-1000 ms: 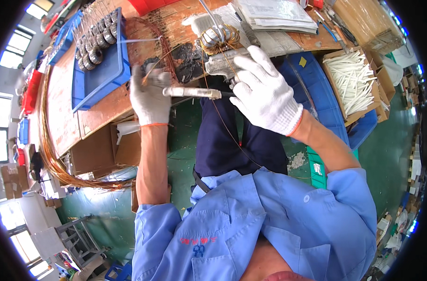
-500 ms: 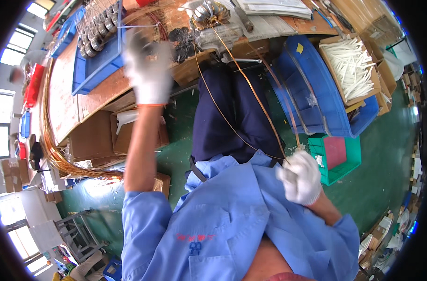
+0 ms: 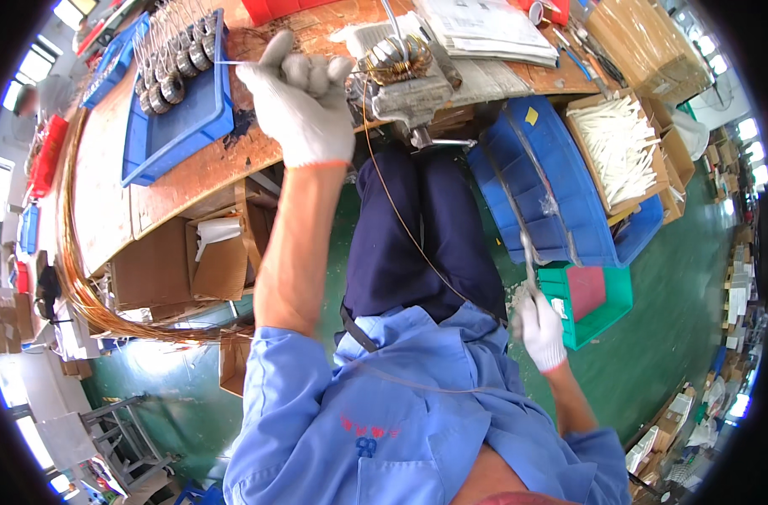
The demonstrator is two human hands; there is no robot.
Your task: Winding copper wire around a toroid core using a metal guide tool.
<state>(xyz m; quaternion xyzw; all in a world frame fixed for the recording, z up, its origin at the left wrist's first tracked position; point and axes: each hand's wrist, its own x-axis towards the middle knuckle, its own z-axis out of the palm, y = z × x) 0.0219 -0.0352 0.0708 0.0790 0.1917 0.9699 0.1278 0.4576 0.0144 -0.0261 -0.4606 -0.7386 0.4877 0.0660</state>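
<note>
Since half a second ago the right hand (image 3: pixel 539 326) has stayed low beside the hip, closed around a slim metal tool (image 3: pixel 528 257) whose tip points up toward the workbench edge (image 3: pixel 232 164), while the left hand (image 3: pixel 301 101) stays raised over that bench. Its gloved fingers curl loosely, pinching what looks like the thin copper wire (image 3: pixel 401 223); how firmly cannot be told. That wire runs from the toroid coil (image 3: pixel 394 61), clamped on a grey fixture just right of the left hand, down across the dark trousers to the right hand. Left of the coil sits a blue tray (image 3: pixel 169 135) holding finished wound rings. Right of the coil, below the bench, stands a blue bin (image 3: pixel 544 194), and beyond it a box of white sleeves (image 3: pixel 619 147)
</note>
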